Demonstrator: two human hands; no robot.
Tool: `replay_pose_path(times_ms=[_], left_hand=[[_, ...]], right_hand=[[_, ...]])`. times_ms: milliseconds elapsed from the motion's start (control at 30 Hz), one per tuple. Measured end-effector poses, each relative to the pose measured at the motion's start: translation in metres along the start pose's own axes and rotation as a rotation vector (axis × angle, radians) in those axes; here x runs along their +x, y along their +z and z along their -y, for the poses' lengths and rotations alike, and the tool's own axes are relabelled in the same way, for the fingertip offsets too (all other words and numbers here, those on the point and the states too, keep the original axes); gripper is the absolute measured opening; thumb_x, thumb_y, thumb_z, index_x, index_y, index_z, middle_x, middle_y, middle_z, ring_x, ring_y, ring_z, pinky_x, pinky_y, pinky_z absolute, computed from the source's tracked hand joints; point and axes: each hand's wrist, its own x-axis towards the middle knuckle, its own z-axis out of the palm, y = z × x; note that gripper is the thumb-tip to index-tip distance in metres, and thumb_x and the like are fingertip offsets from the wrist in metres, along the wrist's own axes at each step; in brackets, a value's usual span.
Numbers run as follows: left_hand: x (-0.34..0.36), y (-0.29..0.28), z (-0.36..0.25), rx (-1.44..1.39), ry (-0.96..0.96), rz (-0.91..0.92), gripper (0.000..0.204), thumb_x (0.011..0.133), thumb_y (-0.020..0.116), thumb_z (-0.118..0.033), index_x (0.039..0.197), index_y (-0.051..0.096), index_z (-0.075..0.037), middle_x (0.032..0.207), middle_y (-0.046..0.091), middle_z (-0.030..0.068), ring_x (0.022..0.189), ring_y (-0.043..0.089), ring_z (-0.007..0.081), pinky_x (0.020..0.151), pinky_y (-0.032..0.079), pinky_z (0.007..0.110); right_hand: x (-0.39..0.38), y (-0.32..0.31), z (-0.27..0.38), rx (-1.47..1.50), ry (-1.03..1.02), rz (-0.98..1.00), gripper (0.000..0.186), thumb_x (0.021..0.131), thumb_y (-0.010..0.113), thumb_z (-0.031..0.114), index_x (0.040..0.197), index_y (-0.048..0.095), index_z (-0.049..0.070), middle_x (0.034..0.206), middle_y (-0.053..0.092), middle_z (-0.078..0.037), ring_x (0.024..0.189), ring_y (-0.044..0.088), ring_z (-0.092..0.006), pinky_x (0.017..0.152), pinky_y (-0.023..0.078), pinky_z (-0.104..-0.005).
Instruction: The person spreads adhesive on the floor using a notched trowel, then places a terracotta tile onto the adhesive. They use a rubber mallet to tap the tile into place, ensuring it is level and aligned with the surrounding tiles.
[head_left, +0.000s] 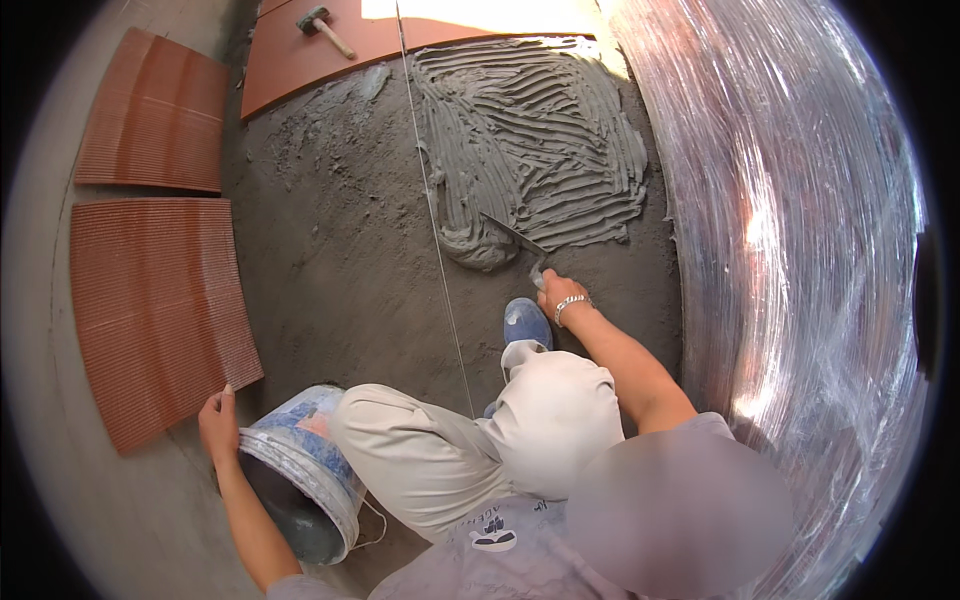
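My right hand is closed round the handle of a trowel, whose blade rests at the near edge of the grey mortar. Combed ridges cover most of that mortar, and a smoother lump lies by the blade. My left hand is at the lower edge of a ribbed red tile, with finger and thumb closed on the edge; some of the fingers are hidden. Right beside that hand and forearm, a blue and white bucket leans over, its dark mouth toward me.
A second ribbed tile stands beyond the first. Laid red tiles at the far end carry a hammer. A taut string runs lengthwise over the rough grey floor. Clear plastic-wrapped goods line the right side.
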Motion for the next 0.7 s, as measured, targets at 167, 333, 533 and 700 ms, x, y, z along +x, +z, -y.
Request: replay_pose_path(times_ms=[167, 333, 533, 700], left_hand=[[0.001, 0.002, 0.002, -0.022, 0.019, -0.012, 0.048, 0.092, 0.062, -0.046, 0.104, 0.071, 0.0, 0.095, 0.072, 0.0147, 0.092, 0.067, 0.0246, 0.084, 0.049, 0.036], [-0.001, 0.002, 0.003, -0.03, 0.038, -0.05, 0.048, 0.091, 0.062, -0.046, 0.104, 0.072, -0.001, 0.096, 0.073, 0.0158, 0.093, 0.068, 0.0274, 0.083, 0.049, 0.036], [0.0, 0.003, 0.003, -0.036, 0.011, -0.054, 0.047, 0.091, 0.062, -0.046, 0.104, 0.072, -0.001, 0.095, 0.072, 0.0164, 0.093, 0.068, 0.0281, 0.083, 0.049, 0.037], [0.0, 0.002, -0.002, -0.048, 0.003, -0.034, 0.047, 0.091, 0.063, -0.045, 0.103, 0.071, 0.0, 0.095, 0.072, 0.0165, 0.092, 0.068, 0.0273, 0.084, 0.049, 0.036]], right_hand=[[0.009, -0.017, 0.006, -0.199, -0.135, 0.085, 0.021, 0.093, 0.049, 0.018, 0.108, 0.055, 0.005, 0.105, 0.068, -0.026, 0.1, 0.066, -0.0424, 0.087, 0.052, -0.0488], [0.016, -0.043, -0.009, -0.411, -0.257, 0.139, 0.02, 0.093, 0.048, 0.017, 0.108, 0.054, 0.005, 0.106, 0.069, -0.023, 0.099, 0.067, -0.0409, 0.084, 0.053, -0.0487], [0.084, -0.086, 0.015, -0.425, -0.186, -0.104, 0.019, 0.096, 0.045, 0.017, 0.109, 0.054, 0.007, 0.108, 0.069, -0.021, 0.1, 0.067, -0.0399, 0.083, 0.054, -0.0492], [0.13, -0.115, 0.037, -0.457, -0.214, -0.15, 0.018, 0.097, 0.044, 0.014, 0.11, 0.054, 0.007, 0.112, 0.068, -0.019, 0.105, 0.066, -0.0382, 0.084, 0.054, -0.0475]])
